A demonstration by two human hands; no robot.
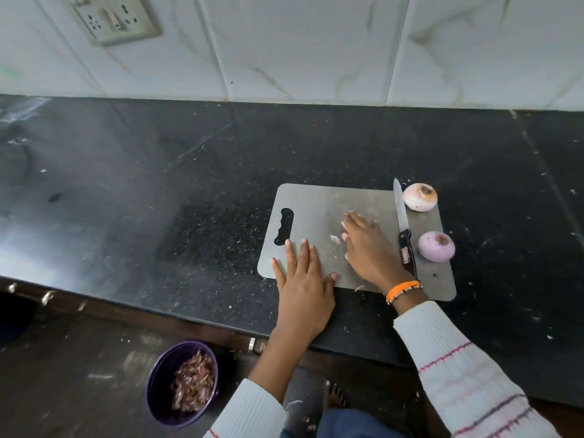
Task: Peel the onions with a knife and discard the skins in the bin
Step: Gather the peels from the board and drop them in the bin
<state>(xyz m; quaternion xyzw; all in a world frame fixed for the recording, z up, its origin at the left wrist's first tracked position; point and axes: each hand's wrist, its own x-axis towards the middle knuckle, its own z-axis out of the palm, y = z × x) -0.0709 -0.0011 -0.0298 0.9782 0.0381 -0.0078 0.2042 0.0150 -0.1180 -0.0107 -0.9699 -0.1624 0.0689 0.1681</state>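
Two peeled onions lie at the right of a grey cutting board (303, 200): a pale one (420, 197) at the far corner and a purple one (436, 246) nearer me. A knife (404, 227) with a black handle lies on the board between my right hand and the onions. My right hand (368, 249) lies flat on the board with straight fingers, beside small skin scraps (335, 239). My left hand (301, 284) rests flat on the board's near left edge. A purple bin (164, 387) holding onion skins stands on the floor, lower left.
The board sits on a black speckled countertop (189, 200) near its front edge. A tiled wall with a socket plate (113, 18) rises behind. Drawer handles (47, 297) show under the counter edge. My bare foot (333, 395) is on the floor.
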